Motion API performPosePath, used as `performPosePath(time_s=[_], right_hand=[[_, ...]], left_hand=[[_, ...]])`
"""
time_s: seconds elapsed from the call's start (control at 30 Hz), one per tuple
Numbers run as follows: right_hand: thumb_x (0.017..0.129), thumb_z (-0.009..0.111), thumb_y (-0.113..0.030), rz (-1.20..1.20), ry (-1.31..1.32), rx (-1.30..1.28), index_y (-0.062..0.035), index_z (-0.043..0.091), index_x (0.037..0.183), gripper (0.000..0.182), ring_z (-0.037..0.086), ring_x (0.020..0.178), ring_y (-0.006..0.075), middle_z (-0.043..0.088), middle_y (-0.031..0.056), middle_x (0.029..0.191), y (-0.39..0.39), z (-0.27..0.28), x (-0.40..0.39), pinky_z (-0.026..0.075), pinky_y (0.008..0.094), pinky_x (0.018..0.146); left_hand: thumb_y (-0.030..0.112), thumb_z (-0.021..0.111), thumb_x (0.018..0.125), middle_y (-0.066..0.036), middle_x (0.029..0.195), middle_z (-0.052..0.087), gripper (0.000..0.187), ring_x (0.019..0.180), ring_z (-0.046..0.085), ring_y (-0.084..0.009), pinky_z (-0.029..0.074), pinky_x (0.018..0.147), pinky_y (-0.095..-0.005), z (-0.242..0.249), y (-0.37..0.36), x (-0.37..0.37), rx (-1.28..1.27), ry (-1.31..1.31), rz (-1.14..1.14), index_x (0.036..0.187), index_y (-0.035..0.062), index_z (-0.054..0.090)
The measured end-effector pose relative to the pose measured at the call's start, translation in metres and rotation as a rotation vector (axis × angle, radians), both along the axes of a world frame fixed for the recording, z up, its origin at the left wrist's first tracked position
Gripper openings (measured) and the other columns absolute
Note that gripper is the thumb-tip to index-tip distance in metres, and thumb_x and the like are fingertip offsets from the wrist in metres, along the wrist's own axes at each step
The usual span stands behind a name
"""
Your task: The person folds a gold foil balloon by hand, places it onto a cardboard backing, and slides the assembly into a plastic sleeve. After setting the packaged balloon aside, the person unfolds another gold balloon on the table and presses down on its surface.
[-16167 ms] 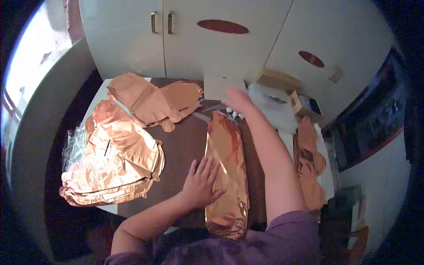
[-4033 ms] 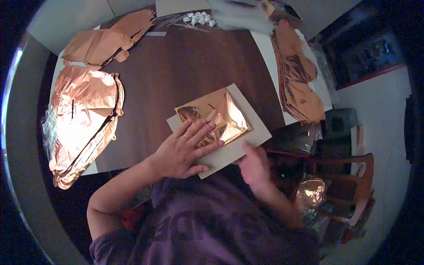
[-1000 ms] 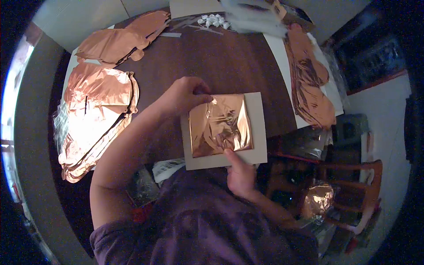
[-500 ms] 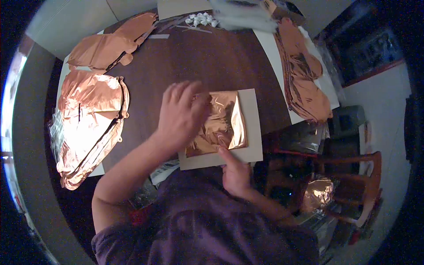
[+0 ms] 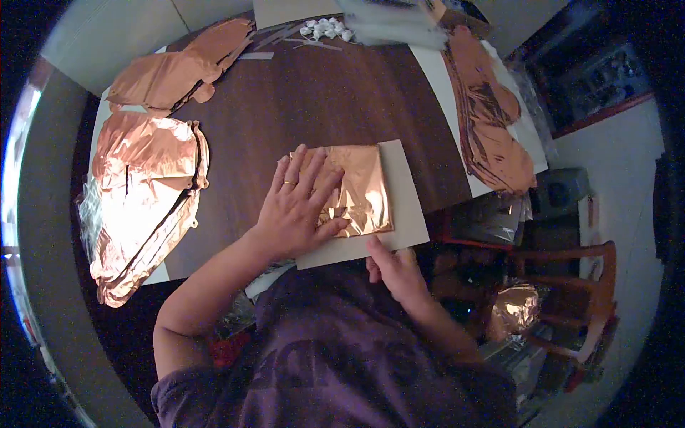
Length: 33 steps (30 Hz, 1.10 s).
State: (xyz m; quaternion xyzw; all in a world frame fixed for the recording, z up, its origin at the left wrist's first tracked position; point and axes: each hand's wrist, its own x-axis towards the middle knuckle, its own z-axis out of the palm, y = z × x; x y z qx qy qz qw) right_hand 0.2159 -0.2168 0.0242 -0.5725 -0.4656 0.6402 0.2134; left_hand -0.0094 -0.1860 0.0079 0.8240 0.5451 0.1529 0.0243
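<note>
A folded rose-gold foil balloon (image 5: pixel 365 189) lies as a flat, shiny square on a pale card (image 5: pixel 405 192) at the table's near edge. My left hand (image 5: pixel 296 203) rests flat on the foil's left part, fingers spread, with a ring on one finger. It hides that side of the foil. My right hand (image 5: pixel 396 274) is at the card's lower edge, its thumb over the card just below the foil and its other fingers lower down, partly hidden. It appears to pinch the card's edge.
Flat rose-gold foil balloons lie at the left (image 5: pixel 143 185), far left (image 5: pixel 171 75) and right (image 5: pixel 492 121) on white sheets. Small white bundles (image 5: pixel 327 29) and clear strips (image 5: pixel 257 55) sit at the back. A wooden chair (image 5: pixel 603 285) with another foil piece (image 5: pixel 515 310) stands lower right.
My left hand has come down flat onto the foil with fingers spread. My right thumb has slid off the foil to the card's edge. The foil looks smoother and the card has tilted slightly.
</note>
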Motion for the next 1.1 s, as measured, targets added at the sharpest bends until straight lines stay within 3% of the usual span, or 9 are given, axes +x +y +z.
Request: performPosePath(time_s=[0.23, 0.43, 0.6, 0.7, 0.83, 0.93, 1.03, 1.1], right_hand=[[0.103, 0.046, -0.036, 0.083, -0.055, -0.026, -0.0020, 0.056, 0.091, 0.037, 0.051, 0.048, 0.0081, 0.052, 0.0023, 0.062, 0.004, -0.001, 0.004, 0.040, 0.0239, 0.039], [0.103, 0.048, -0.030, 0.262, 0.025, -0.074, 0.0001, 0.058, 0.091, 0.034, 0.055, 0.051, 0.0095, 0.061, 0.0067, 0.069, 0.002, 0.000, 0.015, 0.043, 0.0234, 0.043], [0.101, 0.051, -0.026, 0.040, 0.223, -0.232, 0.0015, 0.062, 0.100, 0.030, 0.060, 0.054, 0.0120, 0.068, 0.0115, 0.077, -0.008, -0.009, 0.017, 0.046, 0.0235, 0.049], [0.101, 0.051, -0.028, -0.049, 0.236, -0.232, 0.0015, 0.063, 0.105, 0.032, 0.061, 0.056, 0.0128, 0.069, 0.0128, 0.080, -0.011, -0.009, 0.010, 0.047, 0.0233, 0.051], [0.102, 0.050, -0.028, -0.086, 0.219, -0.228, 0.0035, 0.062, 0.108, 0.034, 0.064, 0.062, 0.0157, 0.069, 0.0139, 0.085, -0.010, -0.002, 0.008, 0.053, 0.0273, 0.059], [0.099, 0.054, -0.031, -0.030, 0.142, -0.110, 0.0015, 0.065, 0.099, 0.034, 0.061, 0.054, 0.0125, 0.069, 0.0121, 0.076, -0.009, 0.002, 0.001, 0.047, 0.0226, 0.050], [0.099, 0.055, -0.031, -0.022, 0.107, 0.014, 0.0012, 0.067, 0.091, 0.036, 0.060, 0.051, 0.0115, 0.068, 0.0105, 0.071, -0.009, -0.002, -0.007, 0.046, 0.0224, 0.048], [0.098, 0.057, -0.030, 0.111, -0.037, 0.017, 0.0013, 0.067, 0.089, 0.034, 0.059, 0.050, 0.0127, 0.066, 0.0101, 0.066, -0.001, -0.003, -0.003, 0.046, 0.0248, 0.047]], left_hand=[[0.063, 0.051, 0.087, -0.028, 0.152, 0.027, 0.084, 0.141, 0.021, -0.0501, 0.016, 0.114, -0.0615, -0.008, -0.004, 0.010, 0.035, 0.023, 0.050, 0.147, 0.0082, 0.034], [0.064, 0.055, 0.084, -0.027, 0.151, 0.029, 0.087, 0.139, 0.026, -0.0481, 0.020, 0.111, -0.0628, -0.006, -0.002, 0.007, 0.005, -0.035, 0.085, 0.147, 0.0076, 0.035], [0.066, 0.060, 0.078, -0.026, 0.147, 0.036, 0.092, 0.135, 0.034, -0.0449, 0.025, 0.108, -0.0622, 0.027, 0.005, 0.003, -0.136, -0.045, 0.097, 0.145, 0.0068, 0.038], [0.065, 0.061, 0.077, -0.025, 0.138, 0.047, 0.088, 0.129, 0.043, -0.0412, 0.026, 0.110, -0.0576, 0.028, 0.012, -0.007, 0.027, 0.005, 0.043, 0.138, 0.0038, 0.044], [0.064, 0.060, 0.078, -0.025, 0.136, 0.048, 0.088, 0.128, 0.044, -0.0415, 0.024, 0.112, -0.0579, 0.018, 0.014, -0.012, 0.058, -0.029, 0.015, 0.139, 0.0026, 0.042], [0.065, 0.059, 0.078, -0.026, 0.137, 0.047, 0.090, 0.129, 0.043, -0.0420, 0.023, 0.113, -0.0576, 0.017, 0.013, -0.011, 0.062, -0.018, 0.011, 0.139, 0.0018, 0.042], [0.067, 0.058, 0.078, -0.027, 0.138, 0.046, 0.092, 0.129, 0.043, -0.0422, 0.022, 0.113, -0.0572, 0.018, 0.014, -0.016, 0.056, -0.007, -0.005, 0.140, 0.0013, 0.041], [0.068, 0.058, 0.077, -0.027, 0.139, 0.045, 0.094, 0.130, 0.042, -0.0423, 0.020, 0.114, -0.0568, 0.020, 0.016, -0.020, 0.042, 0.001, -0.022, 0.140, 0.0009, 0.040]])
